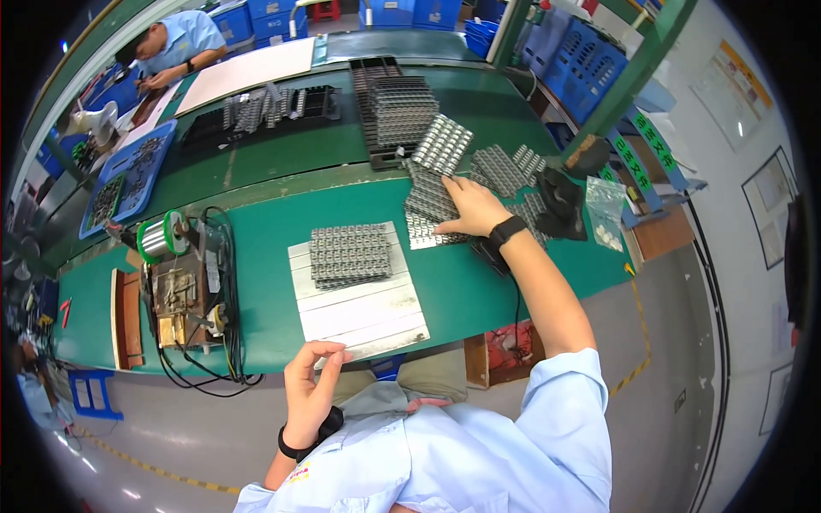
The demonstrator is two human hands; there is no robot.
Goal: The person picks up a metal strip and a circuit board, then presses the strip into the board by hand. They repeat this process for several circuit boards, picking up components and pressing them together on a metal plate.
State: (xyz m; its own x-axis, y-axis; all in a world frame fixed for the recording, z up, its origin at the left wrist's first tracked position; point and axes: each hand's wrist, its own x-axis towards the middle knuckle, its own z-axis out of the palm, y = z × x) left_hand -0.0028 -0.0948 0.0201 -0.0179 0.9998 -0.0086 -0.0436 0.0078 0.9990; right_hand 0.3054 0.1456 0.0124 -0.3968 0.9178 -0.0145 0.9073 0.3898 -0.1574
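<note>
My right hand point(475, 208) reaches over a loose pile of grey metal panels point(430, 195) with rows of small cells. Its thumb and fingers are spread apart on the panels. Close to my body, my left hand point(310, 380) hovers by the near edge of a white slatted board point(359, 312). Its thumb and index fingertips come together; what they hold, if anything, is too small to make out. On the far half of the board lies a small stack of similar panels point(351, 255).
Left of the board stand a soldering unit with cables point(184, 299) and a solder wire reel point(156, 237). Stacked panels point(402, 111) fill a black tray behind. A black cloth point(560, 205) and a clear bag point(605, 214) lie right. A co-worker point(175, 47) sits far left.
</note>
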